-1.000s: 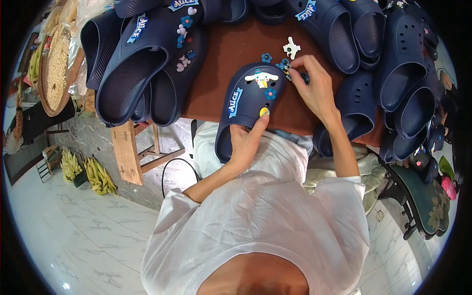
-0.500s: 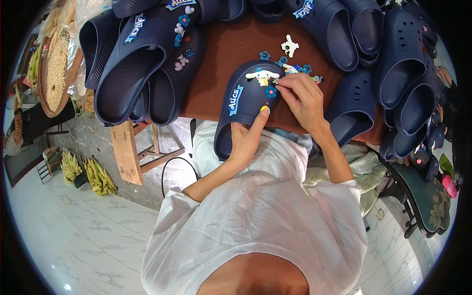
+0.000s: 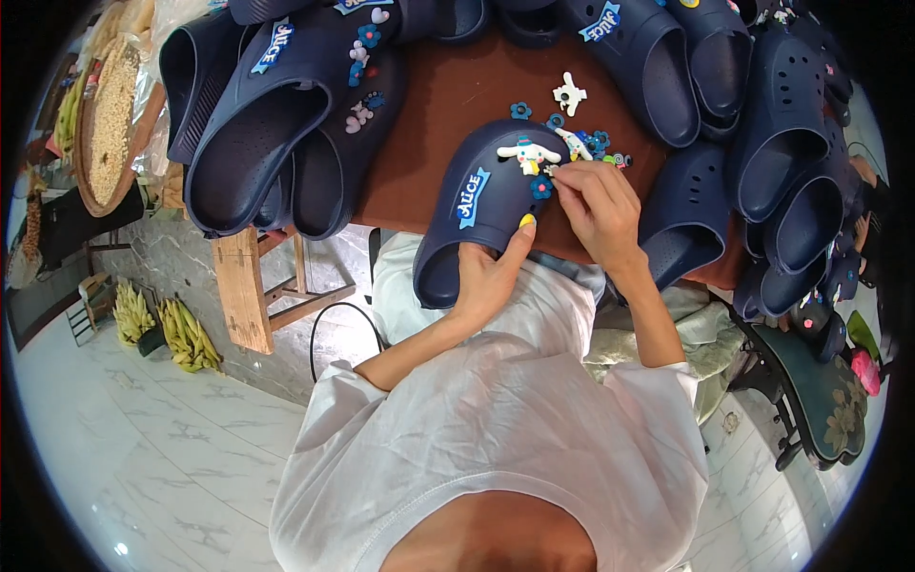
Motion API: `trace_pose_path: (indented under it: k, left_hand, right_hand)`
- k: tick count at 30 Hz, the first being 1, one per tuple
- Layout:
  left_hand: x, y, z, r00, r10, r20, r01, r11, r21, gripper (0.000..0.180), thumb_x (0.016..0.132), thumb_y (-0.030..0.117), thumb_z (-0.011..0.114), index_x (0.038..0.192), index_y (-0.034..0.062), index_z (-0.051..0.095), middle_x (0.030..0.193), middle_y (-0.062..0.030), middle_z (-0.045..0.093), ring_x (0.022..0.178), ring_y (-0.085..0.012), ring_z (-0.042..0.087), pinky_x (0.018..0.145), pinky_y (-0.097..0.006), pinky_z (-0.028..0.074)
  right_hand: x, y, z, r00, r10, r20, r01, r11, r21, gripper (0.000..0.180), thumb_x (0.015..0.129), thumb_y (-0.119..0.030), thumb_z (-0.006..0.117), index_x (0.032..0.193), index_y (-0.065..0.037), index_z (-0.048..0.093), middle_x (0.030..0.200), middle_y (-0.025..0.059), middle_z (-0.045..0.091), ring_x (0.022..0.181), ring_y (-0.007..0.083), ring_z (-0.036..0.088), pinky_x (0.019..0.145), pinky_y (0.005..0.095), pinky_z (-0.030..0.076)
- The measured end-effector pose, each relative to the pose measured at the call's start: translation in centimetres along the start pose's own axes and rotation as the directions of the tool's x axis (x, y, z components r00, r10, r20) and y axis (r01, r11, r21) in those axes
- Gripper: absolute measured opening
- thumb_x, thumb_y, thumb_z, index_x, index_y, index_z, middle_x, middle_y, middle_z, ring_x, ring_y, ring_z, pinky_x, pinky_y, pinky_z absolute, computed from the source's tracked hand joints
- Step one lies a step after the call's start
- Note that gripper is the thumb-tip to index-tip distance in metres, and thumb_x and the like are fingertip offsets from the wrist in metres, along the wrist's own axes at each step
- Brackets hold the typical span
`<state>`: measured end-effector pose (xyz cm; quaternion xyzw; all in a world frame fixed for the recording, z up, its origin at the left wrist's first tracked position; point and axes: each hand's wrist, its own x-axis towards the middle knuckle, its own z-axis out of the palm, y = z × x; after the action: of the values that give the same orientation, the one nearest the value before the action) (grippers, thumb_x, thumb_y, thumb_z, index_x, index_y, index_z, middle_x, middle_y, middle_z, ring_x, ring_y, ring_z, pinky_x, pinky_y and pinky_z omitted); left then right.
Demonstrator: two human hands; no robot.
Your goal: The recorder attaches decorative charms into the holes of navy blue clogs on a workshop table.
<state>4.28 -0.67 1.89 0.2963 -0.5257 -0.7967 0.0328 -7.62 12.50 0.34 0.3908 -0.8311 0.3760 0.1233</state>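
Observation:
A dark blue clog (image 3: pixel 457 181) lies tilted in front of me. Inside its opening are the fingers of my left hand (image 3: pixel 488 284), while the thumb presses on the upper from outside; a small yellow spot shows at the thumb tip. The upper carries a light blue lettered ribbon charm (image 3: pixel 470 198), a white long-eared character charm (image 3: pixel 527 154) and a blue flower charm (image 3: pixel 540 187). At the clog's right side, my right hand (image 3: pixel 605 210) pinches a tiny pale charm (image 3: pixel 550 173) between thumb and forefinger, close to the flower.
Loose charms lie beyond the clog on the brown cloth (image 3: pixel 457 86), among them a white figure charm (image 3: pixel 569 94) and blue flowers (image 3: pixel 519 111). Dark blue clogs (image 3: pixel 253 162) crowd the left, far side and right (image 3: pixel 681 205). A wooden stool (image 3: pixel 243 296) stands at left.
The clog's toe has shifted slightly right, together with my right hand and the pinched charm. My left hand keeps its hold, its thumb now slightly farther right.

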Motion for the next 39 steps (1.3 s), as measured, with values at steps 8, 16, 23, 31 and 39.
trace_pose_path:
  k: [8,16,23,31,39]
  left_hand:
    - [-0.4,-2.0,0.3,0.992,0.129,0.010,-0.130,0.987,0.100,0.022,0.094,0.011,0.069,0.105,-0.0068,0.067,0.097,-0.0055,0.070,0.086,-0.0103,0.062,0.077,-0.027,0.050]
    - [-0.3,-2.7,-0.1,0.986,0.133,0.097,-0.150,0.970,0.189,0.016,0.098,0.010,0.063,0.106,-0.0043,0.064,0.094,0.0005,0.064,0.081,-0.0058,0.055,0.069,-0.022,0.045]
    - [0.0,-3.0,0.0,0.981,0.167,0.096,-0.183,0.963,0.196,0.017,0.099,0.009,0.061,0.106,-0.0056,0.064,0.095,-0.0014,0.066,0.084,-0.0066,0.058,0.072,-0.024,0.047]
    - [-0.2,-3.7,-0.2,0.980,0.170,0.108,-0.193,0.943,0.272,0.016,0.099,0.009,0.060,0.105,-0.0056,0.065,0.094,-0.0020,0.066,0.084,-0.0071,0.058,0.072,-0.025,0.048]
    - [-0.1,-3.7,-0.4,0.971,0.201,0.133,-0.234,0.918,0.320,0.017,0.100,0.007,0.058,0.110,-0.0058,0.062,0.097,-0.0040,0.067,0.087,-0.0088,0.060,0.076,-0.026,0.049]
  right_hand:
    - [1.9,-2.3,0.6,0.999,-0.034,0.013,0.034,0.999,-0.012,0.019,0.075,-0.005,0.076,0.092,-0.008,0.068,0.090,0.0028,0.067,0.083,0.0219,0.064,0.073,0.0355,0.049]
    - [2.5,-2.8,1.5,1.000,0.000,-0.006,0.000,0.999,-0.048,0.023,0.071,-0.001,0.080,0.090,-0.005,0.069,0.087,0.0046,0.066,0.080,0.0231,0.064,0.068,0.0347,0.049]
    - [2.4,-2.2,2.4,0.997,0.014,-0.082,-0.015,1.000,-0.018,0.020,0.072,-0.005,0.078,0.089,-0.008,0.068,0.083,0.0028,0.061,0.076,0.0220,0.060,0.067,0.0349,0.048]
    - [2.5,-3.2,1.2,1.000,-0.026,-0.010,0.025,0.998,-0.058,0.019,0.075,-0.005,0.076,0.093,-0.007,0.069,0.086,0.0029,0.063,0.081,0.0212,0.061,0.072,0.0347,0.048]
    - [1.9,-3.1,0.9,0.995,-0.074,0.070,0.083,0.988,-0.134,0.029,0.073,-0.010,0.070,0.102,-0.004,0.070,0.095,0.0050,0.065,0.088,0.0231,0.061,0.076,0.0364,0.048]
